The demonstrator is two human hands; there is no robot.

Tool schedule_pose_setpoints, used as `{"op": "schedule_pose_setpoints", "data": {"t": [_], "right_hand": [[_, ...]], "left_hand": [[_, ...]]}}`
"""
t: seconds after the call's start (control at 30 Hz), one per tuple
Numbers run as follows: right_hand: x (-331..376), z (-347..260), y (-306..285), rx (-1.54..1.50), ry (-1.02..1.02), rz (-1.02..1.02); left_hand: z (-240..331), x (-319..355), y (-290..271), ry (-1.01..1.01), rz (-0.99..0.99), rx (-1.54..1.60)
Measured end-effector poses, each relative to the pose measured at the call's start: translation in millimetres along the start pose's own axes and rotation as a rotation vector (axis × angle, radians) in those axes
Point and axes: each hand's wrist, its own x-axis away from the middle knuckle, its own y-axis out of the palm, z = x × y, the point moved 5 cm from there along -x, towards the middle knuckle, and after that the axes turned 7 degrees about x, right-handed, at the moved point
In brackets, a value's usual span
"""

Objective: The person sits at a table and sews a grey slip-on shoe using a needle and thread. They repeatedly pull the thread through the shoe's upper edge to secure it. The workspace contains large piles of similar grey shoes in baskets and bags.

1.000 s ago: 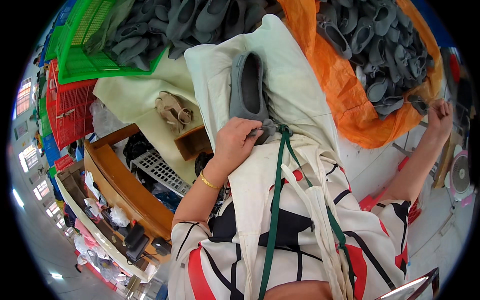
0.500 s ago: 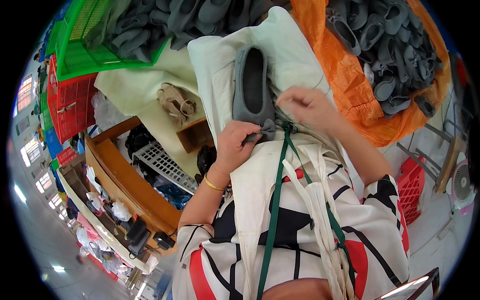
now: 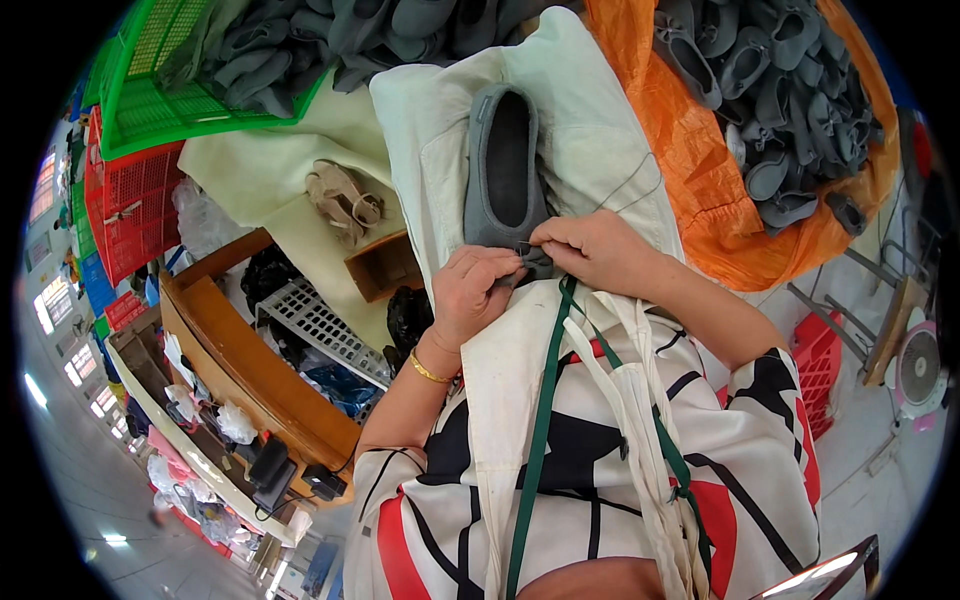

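A grey slipper (image 3: 503, 165) lies on a pale cloth (image 3: 600, 120) spread over the person's lap, its toe pointing away and its heel close to the body. The left hand (image 3: 478, 295) is at the heel with the fingers curled and pinching the heel edge of the slipper. The right hand (image 3: 592, 252) is just beside it, touching the same heel, the fingertips pressed together as on something thin; a dark thread (image 3: 630, 185) runs from there in a loop over the cloth. A gold bracelet (image 3: 432, 372) sits on the left wrist. To the right, on an orange sheet (image 3: 690, 170), is a heap of grey slippers (image 3: 790, 110), and more of them fill a green crate (image 3: 160, 90) at the upper left. A beige sandal (image 3: 345, 200) lies on cream cloth to the left, near a wooden box (image 3: 385, 265)
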Motion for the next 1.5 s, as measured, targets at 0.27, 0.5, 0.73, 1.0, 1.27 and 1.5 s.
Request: {"op": "schedule_pose_setpoints", "data": {"t": [0.27,0.5,0.73,1.0,1.27,1.5], "right_hand": [[0.5,-2.1,-1.0,0.01,0.017,-0.004],[-6.8,-6.3,-0.6,0.015,0.016,-0.023],[-8.0,3.2,5.7,-0.065,0.032,-0.039],[-14.0,3.4,20.8,-0.168,0.112,-0.09],[-15.7,-55.3,-44.3,0.032,-0.005,-0.007],[43.0,-174.5,-117.9,-0.774,-0.752,-0.132]], "left_hand": [[-1.1,0.5,0.3,-0.008,0.004,0.003],[-0.6,2.5,0.5,0.007,0.022,-0.066],[-4.0,7.6,1.6,-0.017,0.052,-0.041],[-8.5,14.7,5.7,-0.089,0.104,0.024],[0.5,12.2,5.3,-0.067,0.126,0.002],[-16.0,29.9,14.3,-0.145,0.241,0.113]]}}
